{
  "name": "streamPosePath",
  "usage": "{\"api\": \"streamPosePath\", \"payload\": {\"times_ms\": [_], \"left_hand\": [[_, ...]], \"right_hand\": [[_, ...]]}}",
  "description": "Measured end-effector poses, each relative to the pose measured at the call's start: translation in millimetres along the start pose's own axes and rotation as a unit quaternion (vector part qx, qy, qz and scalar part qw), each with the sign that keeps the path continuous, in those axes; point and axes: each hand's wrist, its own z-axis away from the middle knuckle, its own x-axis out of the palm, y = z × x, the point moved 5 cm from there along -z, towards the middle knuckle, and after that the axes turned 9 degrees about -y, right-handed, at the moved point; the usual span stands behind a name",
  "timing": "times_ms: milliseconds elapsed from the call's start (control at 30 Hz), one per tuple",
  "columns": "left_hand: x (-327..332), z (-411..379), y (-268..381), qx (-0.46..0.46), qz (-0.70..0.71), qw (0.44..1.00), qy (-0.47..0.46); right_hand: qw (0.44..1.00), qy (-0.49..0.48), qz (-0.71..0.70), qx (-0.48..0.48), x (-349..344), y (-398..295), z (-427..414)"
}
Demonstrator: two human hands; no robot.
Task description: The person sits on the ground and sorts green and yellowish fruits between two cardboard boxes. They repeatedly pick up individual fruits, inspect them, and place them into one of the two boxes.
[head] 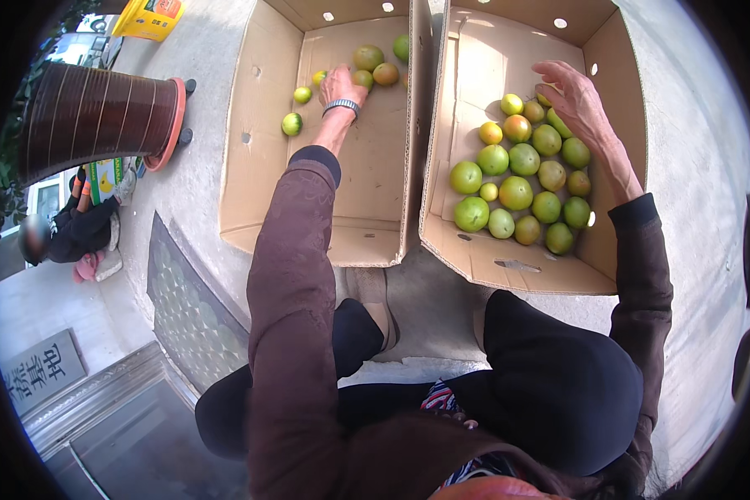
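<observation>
Two open cardboard boxes stand side by side before me. My left hand (342, 87), with a metal-band watch at the wrist, reaches down into the left box (365, 156). It is at a greenish tomato (362, 79); its fingertips are hidden, so a grip cannot be made out. Near it lie an orange-tinged tomato (385, 74), a larger green one (369, 57) and small yellow-green ones (302, 94). My right hand (569, 94) hovers at the right side of the right box (475, 69), fingers apart. Beneath it, several green and orange-tinged tomatoes (524, 159) cover the near part of the floor.
A large brown ribbed pot (94, 119) rests on a wheeled stand at left, with a yellow bucket (149, 19) beyond. A person (78, 231) sits near a printed carton (105, 180). A patterned mat (194, 312) lies left of my legs.
</observation>
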Motion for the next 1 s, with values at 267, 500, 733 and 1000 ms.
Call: {"api": "streamPosePath", "payload": {"times_ms": [267, 500, 733, 1000], "left_hand": [[38, -9, 14, 0.055, -0.18, 0.982, 0.004], [-4, 20, 27, -0.002, -0.032, 0.998, -0.051], [-97, 87, 33, -0.007, 0.742, 0.624, -0.245], [-103, 143, 126, 0.077, 0.821, 0.54, -0.169]], "right_hand": [[0.999, 0.001, -0.039, 0.0, 8, -4, 7], [0.999, -0.008, -0.032, 0.007, 11, -3, 13], [0.982, 0.081, -0.075, -0.152, -2, -107, 16], [0.933, 0.188, 0.06, -0.301, 16, -190, 29]]}}
